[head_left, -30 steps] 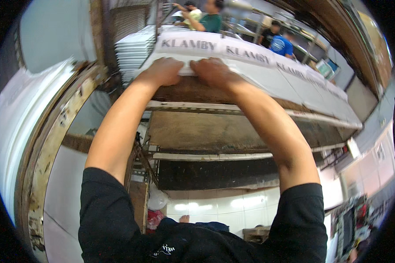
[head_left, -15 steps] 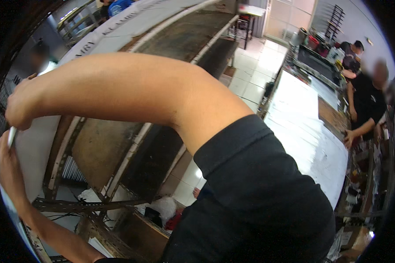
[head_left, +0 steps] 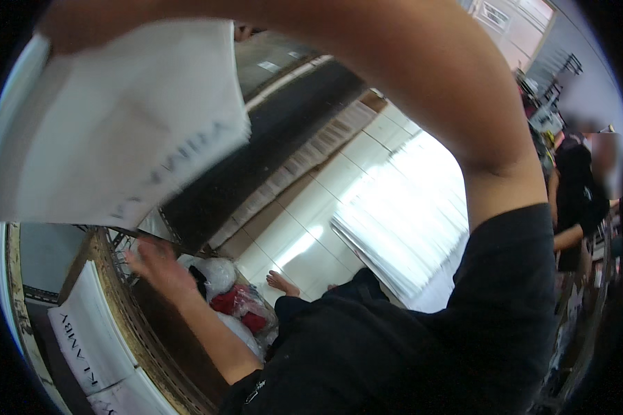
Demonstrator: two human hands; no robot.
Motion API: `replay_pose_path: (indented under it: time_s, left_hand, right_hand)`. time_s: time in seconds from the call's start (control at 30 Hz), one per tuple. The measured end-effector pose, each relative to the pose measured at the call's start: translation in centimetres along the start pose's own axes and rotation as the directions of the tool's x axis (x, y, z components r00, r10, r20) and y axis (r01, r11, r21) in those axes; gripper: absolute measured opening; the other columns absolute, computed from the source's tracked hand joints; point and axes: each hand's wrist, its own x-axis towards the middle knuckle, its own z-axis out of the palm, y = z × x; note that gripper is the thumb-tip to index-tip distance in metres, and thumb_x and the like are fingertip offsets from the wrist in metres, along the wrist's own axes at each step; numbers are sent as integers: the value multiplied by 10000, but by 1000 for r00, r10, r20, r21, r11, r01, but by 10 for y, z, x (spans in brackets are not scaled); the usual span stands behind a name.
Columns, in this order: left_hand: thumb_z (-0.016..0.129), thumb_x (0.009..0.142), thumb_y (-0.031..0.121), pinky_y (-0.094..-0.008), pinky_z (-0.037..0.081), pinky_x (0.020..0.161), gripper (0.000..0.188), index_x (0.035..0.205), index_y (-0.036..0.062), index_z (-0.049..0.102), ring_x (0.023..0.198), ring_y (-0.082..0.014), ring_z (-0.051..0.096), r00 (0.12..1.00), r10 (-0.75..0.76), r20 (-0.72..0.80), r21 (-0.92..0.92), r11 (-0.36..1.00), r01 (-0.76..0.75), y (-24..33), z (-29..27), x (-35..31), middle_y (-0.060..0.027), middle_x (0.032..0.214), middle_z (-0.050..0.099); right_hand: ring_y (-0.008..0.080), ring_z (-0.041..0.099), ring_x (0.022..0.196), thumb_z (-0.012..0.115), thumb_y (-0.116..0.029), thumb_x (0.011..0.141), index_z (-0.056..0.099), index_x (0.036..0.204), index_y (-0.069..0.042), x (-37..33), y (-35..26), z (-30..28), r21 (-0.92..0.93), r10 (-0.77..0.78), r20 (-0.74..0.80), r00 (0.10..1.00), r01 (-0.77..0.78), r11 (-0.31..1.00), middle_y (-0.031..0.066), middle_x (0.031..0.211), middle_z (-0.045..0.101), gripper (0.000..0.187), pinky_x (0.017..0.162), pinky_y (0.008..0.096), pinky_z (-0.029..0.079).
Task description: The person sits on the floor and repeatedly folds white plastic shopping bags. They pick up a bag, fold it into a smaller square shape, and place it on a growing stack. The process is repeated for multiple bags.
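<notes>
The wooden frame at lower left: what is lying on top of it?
Flat white pieces with dark lettering lie on the wooden frame, and the left hand rests at its edge. The blurred white sheet raised above covers the frame's far end.

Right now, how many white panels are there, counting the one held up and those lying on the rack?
Held panel: 1
Rack panels: 2
Total: 3
</notes>
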Motion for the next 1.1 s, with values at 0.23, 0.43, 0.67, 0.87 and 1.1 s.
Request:
replay_pose_path:
  time_s: [0.23,0.43,0.67,0.87,1.1]
  left_hand:
    - [479,902,695,-502,319,1127,845,1511,132,316,1365,-314,382,725,-643,249,-584,497,642,-66,-22,-151,-110,1523,378]
    - [477,883,717,-501,323,1124,879,1511,123,314,1361,-318,386,659,-698,280,-641,375,670,-47,-46,-231,-115,1520,381]
    - [474,859,742,-500,329,1120,920,1511,113,311,1357,-323,391,673,-721,166,-648,434,625,-9,-131,-297,-122,1515,386]
    - [472,840,764,-499,333,1116,955,1511,105,308,1353,-328,395,702,-710,44,-676,496,544,8,-179,-339,-127,1511,389]
    - [469,816,789,-498,339,1112,995,1510,95,305,1348,-333,400,722,-691,-49,-677,554,485,10,-195,-373,-133,1507,393]
  right_hand:
    - [320,719,870,564,-154,839,737,874,-107,-83,-66,-33,6,-156,383,910,167,986,117,900,733,182,727,439,585]
    - [304,713,868,616,-55,786,718,994,-105,-110,-32,-33,88,-121,130,984,110,990,148,883,718,237,748,415,577]
    - [235,660,799,607,-142,882,688,1054,-80,-274,-266,-44,487,-173,816,551,-497,718,103,897,689,200,727,374,537]
    - [243,644,598,602,-181,842,627,952,-139,-229,-243,-20,543,-511,402,760,252,801,49,723,643,120,569,402,521]
    - [286,653,692,668,-60,673,566,787,-106,-172,-220,-34,642,-516,86,852,348,683,42,726,616,160,564,402,515]
